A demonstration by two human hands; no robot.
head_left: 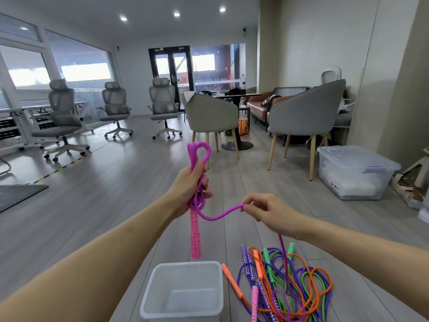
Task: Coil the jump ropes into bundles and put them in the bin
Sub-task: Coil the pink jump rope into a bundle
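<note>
My left hand (pixel 189 187) is closed around several loops of a pink jump rope (pixel 199 152); the loops stick up above the fist and one pink handle (pixel 195 235) hangs below it. My right hand (pixel 267 211) pinches the same rope's free length to the right, which trails down to the floor. A white plastic bin (pixel 148 298) stands on the floor below my hands, nothing visible inside. Right of it lies a tangled pile of orange, green and purple jump ropes (pixel 290 282), with the second pink handle (pixel 255 303) among them.
Wooden floor all around. Two grey armchairs (pixel 301 112) and a round table stand ahead; office chairs (pixel 62 117) at the left. A lidded clear storage box (pixel 352 173) sits at the right by the wall. A dark mat lies at far left.
</note>
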